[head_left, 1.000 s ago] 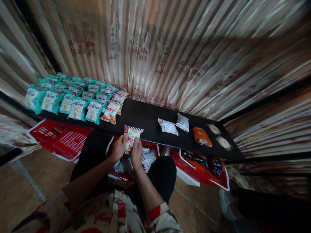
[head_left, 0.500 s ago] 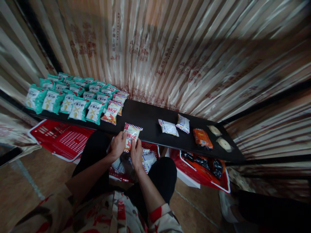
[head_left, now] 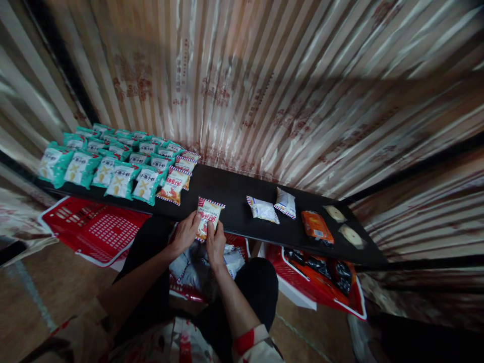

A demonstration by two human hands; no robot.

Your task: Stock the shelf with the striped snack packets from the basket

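Observation:
Between my two hands is a snack bag (head_left: 208, 218) with striped ends and red lettering, held upright at the front edge of the black shelf (head_left: 227, 188). My left hand (head_left: 186, 231) grips its left side, and my right hand (head_left: 216, 245) pinches its lower right side. Similar striped snack bags (head_left: 171, 186) stand in a column on the shelf to the left. Beside them are rows of green-and-white snack bags (head_left: 121, 180). Below my hands, a red basket (head_left: 244, 248) holds more striped bags (head_left: 233, 259), partly hidden by my forearms.
Two white bags (head_left: 263, 209) lie right of centre on the shelf, then an orange packet (head_left: 316, 227) and two round pale packets (head_left: 351, 236). Red baskets (head_left: 109, 229) stand under the shelf at left and right. A striped curtain (head_left: 234, 91) hangs behind; a person's shoe (head_left: 361, 338) shows lower right.
The view has tilted slightly, so the shelf and its goods sit lower in the picture. Both hands still hold the same snack bag, now a little more upright.

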